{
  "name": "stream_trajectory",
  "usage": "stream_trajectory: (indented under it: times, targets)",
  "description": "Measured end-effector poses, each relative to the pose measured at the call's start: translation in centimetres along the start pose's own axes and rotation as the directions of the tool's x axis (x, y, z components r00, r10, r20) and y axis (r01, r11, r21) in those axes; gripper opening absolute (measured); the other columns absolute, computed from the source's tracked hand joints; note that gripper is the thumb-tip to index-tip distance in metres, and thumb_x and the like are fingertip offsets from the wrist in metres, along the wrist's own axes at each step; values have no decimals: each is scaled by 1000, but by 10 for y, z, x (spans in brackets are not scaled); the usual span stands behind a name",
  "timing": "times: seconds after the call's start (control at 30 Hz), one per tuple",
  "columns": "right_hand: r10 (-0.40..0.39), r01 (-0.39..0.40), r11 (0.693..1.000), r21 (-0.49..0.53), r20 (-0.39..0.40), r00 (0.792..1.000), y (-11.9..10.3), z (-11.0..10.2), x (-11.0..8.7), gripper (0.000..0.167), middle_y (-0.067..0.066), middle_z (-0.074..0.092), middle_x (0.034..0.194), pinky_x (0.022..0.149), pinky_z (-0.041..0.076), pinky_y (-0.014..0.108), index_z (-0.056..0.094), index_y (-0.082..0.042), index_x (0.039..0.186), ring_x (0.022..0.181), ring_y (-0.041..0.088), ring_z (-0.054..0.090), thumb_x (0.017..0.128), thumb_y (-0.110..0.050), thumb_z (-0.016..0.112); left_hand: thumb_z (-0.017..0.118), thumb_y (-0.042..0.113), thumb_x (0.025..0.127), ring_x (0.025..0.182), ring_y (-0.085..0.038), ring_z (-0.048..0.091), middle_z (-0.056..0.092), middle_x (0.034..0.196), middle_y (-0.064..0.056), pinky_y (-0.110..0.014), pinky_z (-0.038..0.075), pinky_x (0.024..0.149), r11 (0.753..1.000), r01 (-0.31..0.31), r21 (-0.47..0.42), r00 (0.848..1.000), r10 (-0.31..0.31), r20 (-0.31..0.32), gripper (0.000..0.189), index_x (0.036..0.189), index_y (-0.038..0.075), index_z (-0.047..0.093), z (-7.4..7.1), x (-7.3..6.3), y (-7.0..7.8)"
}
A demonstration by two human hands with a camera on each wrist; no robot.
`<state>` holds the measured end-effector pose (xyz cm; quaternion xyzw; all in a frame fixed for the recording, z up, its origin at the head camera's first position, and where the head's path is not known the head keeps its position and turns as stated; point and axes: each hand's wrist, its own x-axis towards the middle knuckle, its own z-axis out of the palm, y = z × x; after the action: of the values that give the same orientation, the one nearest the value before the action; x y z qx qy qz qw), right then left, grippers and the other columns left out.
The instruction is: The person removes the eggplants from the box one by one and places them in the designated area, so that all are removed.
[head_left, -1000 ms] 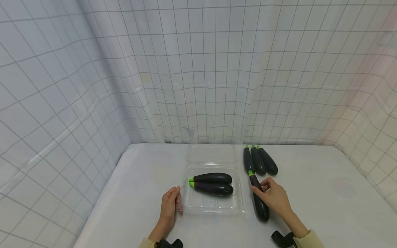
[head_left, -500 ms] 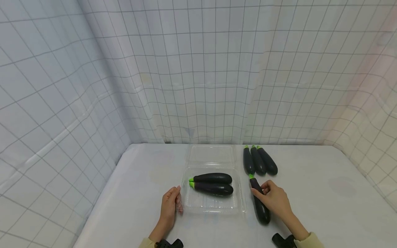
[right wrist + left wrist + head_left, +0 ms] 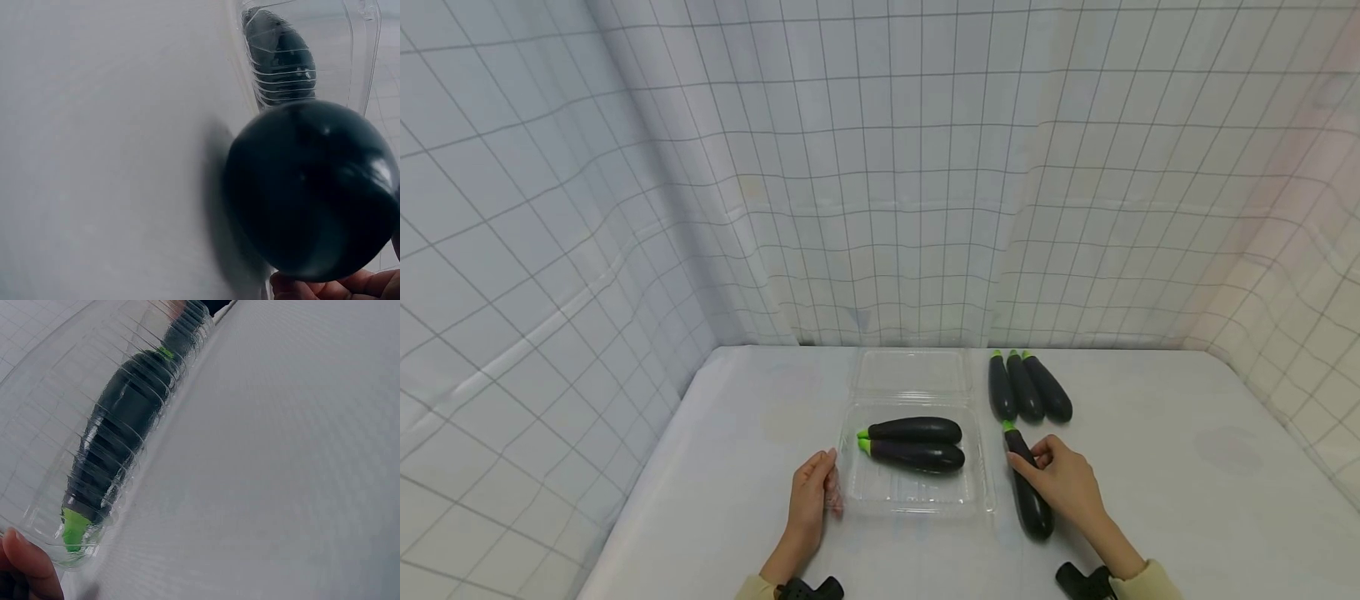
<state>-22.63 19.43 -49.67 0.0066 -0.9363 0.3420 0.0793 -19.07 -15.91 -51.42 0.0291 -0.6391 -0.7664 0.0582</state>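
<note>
My right hand (image 3: 1066,483) holds a dark eggplant (image 3: 1024,475) with a green stem, thumb on its left side and fingers on its right. The eggplant's rounded end (image 3: 306,187) fills much of the right wrist view, its shadow on the cloth beside it. My left hand (image 3: 807,504) grips the left edge of a clear plastic clamshell container (image 3: 910,498), the thumb (image 3: 31,562) at its rim in the left wrist view. Inside the container two eggplants, a rear one (image 3: 917,430) and a front one (image 3: 921,457), lie side by side, stems to the left.
Three more eggplants (image 3: 1025,390) lie together at the back right of the white-covered table (image 3: 1150,417). The container's open lid (image 3: 912,372) lies back toward the far edge. Checked white curtains (image 3: 880,208) stand behind and at both sides.
The eggplant in my right hand has shifted slightly toward me, its stem drawing away from the three at the back. My left hand and the container have stayed in place.
</note>
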Motion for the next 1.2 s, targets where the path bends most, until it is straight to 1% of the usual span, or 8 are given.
stream_trajectory:
  times: [0.3,0.53,0.8,1.2]
  targets:
    - [3,-3,1000,-14,-4,1000,4,2,2,47,1,57,72,52,41,31,59,-4,91,58,14,50,81,-49,70,48,31,100,41,-9,36,36,57,2,-21,37,38,1000,8,-13,1000,-8,-8,41,69,7,37,0,1,-2]
    - [25,-25,1000,-13,10,1000,4,4,1,48,1,56,72,52,40,30,59,-4,91,58,14,50,81,-50,70,48,30,101,41,-9,37,36,56,2,-21,37,39,1000,24,-13,1000,-24,-1,41,69,6,36,-2,1,-2]
    - [2,-2,1000,-7,0,1000,3,5,3,48,0,56,71,51,40,31,59,-4,91,57,14,49,82,-49,70,48,30,100,42,-9,37,36,56,1,-21,37,39,1000,28,-1,999,-28,-17,40,70,6,37,-1,2,0]
    - [12,-12,1000,-15,8,1000,2,4,4,48,0,56,71,51,40,31,59,-4,91,57,14,50,82,-50,69,48,31,100,42,-9,37,36,57,1,-21,37,39,999,36,-8,999,-36,-25,41,69,7,37,0,1,-1]
